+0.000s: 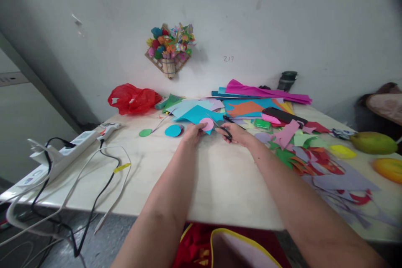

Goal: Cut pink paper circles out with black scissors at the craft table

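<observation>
Showing a round, flat, pink paper disc (206, 124) pinched in the left hand (198, 131), scissors (225, 132) gripped in the right hand (234, 132)

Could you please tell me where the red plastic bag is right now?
In the head view, the red plastic bag sits toward the left, at the table's far edge by the wall, below the flower decoration.

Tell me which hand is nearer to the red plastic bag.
Left. The left hand, holding a pink circle, is right of the bag and closer to the person; the right hand, holding scissors, is farther right.
</observation>
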`<state>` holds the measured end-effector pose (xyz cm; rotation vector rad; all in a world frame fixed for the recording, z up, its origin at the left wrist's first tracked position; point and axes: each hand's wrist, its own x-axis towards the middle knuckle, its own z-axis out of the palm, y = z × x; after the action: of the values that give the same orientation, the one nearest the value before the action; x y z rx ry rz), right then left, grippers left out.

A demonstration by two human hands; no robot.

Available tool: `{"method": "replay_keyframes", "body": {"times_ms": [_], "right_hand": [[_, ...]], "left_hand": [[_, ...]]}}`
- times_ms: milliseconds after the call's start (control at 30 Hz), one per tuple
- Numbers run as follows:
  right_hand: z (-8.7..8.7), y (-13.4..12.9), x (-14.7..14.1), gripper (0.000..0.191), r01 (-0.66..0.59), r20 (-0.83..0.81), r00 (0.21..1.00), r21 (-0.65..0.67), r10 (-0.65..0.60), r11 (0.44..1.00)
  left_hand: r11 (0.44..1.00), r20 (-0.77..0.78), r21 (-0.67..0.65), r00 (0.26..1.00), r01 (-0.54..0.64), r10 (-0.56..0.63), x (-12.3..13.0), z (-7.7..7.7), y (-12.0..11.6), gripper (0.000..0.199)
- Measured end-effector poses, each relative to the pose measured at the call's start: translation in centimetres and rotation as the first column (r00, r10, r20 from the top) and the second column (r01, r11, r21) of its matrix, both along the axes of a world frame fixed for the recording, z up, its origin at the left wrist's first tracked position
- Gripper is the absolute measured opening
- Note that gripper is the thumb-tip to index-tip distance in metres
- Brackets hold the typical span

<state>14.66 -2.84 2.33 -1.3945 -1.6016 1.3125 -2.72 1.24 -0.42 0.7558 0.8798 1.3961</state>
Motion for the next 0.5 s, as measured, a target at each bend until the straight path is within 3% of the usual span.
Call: {"method": "replay_keyframes", "body": {"times_ms": [500], "right_hand": [[-1.1, 0.9, 0.2, 0.019, -0.009, -0.071, 0.997, 0.035, 0.012, 0.999]], "left_hand": [[1.0, 0.02, 0.016, 1.0, 0.02, -0.02, -0.1, -0.2, 0.1, 0.022]]}}
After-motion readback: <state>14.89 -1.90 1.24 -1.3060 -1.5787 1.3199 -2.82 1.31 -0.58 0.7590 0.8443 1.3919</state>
